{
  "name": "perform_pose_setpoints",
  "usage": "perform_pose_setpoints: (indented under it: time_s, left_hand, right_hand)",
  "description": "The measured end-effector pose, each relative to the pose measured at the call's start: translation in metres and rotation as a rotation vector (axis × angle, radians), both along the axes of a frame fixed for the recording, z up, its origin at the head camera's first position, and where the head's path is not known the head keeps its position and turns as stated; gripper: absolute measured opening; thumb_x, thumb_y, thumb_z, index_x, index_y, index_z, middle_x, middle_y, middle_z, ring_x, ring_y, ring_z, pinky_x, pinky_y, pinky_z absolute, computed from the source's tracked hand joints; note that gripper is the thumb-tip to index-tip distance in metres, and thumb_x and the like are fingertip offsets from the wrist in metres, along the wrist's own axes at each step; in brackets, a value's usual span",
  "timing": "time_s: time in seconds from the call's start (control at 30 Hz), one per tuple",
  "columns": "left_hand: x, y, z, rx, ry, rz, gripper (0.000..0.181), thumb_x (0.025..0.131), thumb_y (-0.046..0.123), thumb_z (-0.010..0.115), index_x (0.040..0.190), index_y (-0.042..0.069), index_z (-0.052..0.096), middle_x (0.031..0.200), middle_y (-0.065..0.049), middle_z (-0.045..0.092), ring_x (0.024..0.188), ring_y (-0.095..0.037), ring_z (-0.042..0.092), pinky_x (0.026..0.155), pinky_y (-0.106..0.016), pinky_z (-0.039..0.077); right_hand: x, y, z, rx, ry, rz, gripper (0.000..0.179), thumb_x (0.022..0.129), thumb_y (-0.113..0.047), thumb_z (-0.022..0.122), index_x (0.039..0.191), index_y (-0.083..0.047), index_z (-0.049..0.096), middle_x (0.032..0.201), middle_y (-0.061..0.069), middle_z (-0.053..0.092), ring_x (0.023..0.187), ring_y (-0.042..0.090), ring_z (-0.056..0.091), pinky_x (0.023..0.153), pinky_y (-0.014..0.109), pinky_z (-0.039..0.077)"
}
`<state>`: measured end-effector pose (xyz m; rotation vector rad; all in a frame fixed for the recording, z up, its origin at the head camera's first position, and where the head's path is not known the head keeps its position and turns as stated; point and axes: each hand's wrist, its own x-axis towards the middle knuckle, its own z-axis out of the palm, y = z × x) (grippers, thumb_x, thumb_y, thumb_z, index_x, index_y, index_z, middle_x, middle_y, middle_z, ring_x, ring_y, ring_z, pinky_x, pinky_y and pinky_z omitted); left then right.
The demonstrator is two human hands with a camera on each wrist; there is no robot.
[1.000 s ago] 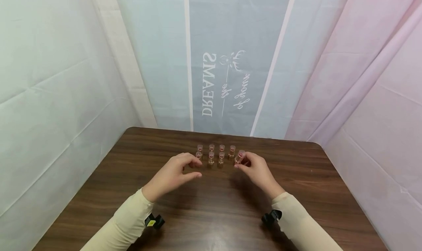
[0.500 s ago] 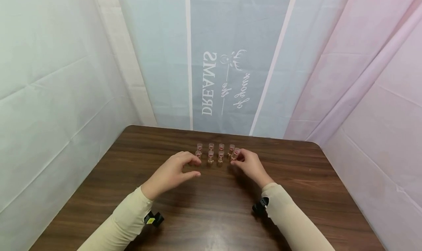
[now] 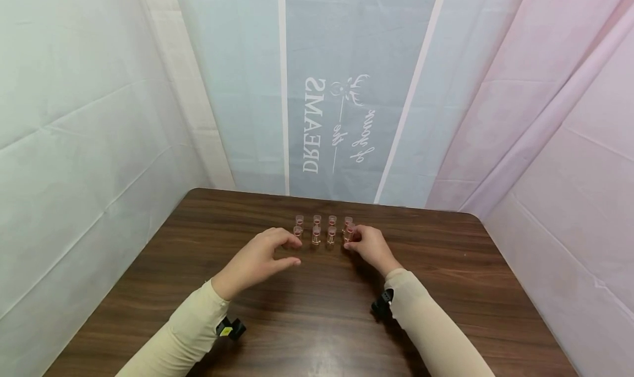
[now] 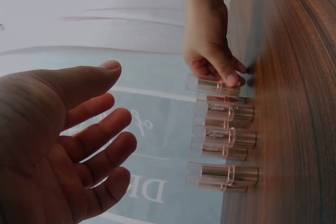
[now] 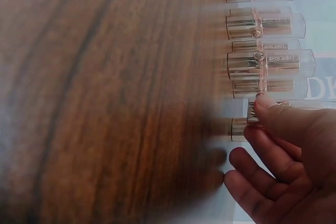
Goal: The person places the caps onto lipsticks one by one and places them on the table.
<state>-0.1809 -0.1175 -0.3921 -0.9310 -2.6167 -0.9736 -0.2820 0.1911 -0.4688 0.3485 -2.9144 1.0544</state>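
Note:
Several lipstick tubes with clear caps and gold lower parts stand upright in two short rows. My right hand (image 3: 372, 247) pinches a lipstick (image 3: 349, 233) between thumb and fingers at the right end of the front row. In the left wrist view this held lipstick (image 4: 206, 84) sits slightly higher than its neighbours. My left hand (image 3: 257, 258) is beside the left end of the rows, fingers apart and holding nothing. Nearest to it is the front-left lipstick (image 3: 298, 232). In the right wrist view, my thumb and fingers partly hide the held lipstick (image 5: 252, 113).
All the lipsticks stand on a dark wooden table (image 3: 317, 311), towards its back edge. A grey-blue cloth (image 3: 356, 47) with white lettering hangs behind it. White cloth walls (image 3: 89, 146) rise on both sides. Each wrist bears a small black camera (image 3: 381, 305).
My right hand has moved left and brought the pinched lipstick in towards the rows, from tilted to nearly upright. My left hand has stayed almost still.

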Motion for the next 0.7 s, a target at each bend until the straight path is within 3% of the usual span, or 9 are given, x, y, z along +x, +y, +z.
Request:
perform_pose_setpoints:
  time_s: [0.33, 0.7]
  left_hand:
    - [0.0010, -0.0023, 0.0037, -0.014, -0.016, 0.012, 0.029, 0.087, 0.026, 0.084, 0.112, 0.024, 0.071, 0.111, 0.013, 0.068, 0.105, -0.017, 0.065, 0.093, -0.035, 0.053]
    - [0.0012, -0.0056, 0.0054, -0.019, -0.038, 0.012, 0.029, 0.087, 0.025, 0.085, 0.113, 0.024, 0.071, 0.110, 0.012, 0.069, 0.104, -0.013, 0.064, 0.093, -0.038, 0.054]
  right_hand:
    - [-0.0038, -0.0040, 0.0007, 0.063, -0.041, -0.017, 0.017, 0.086, -0.023, 0.085, 0.093, -0.012, 0.073, 0.088, 0.001, 0.070, 0.076, 0.016, 0.060, 0.070, 0.036, 0.052]
    - [-0.0081, -0.0055, -0.0071, 0.081, -0.009, -0.015, 0.014, 0.085, -0.020, 0.085, 0.090, -0.013, 0.073, 0.084, -0.001, 0.071, 0.075, 0.015, 0.062, 0.073, 0.038, 0.053]
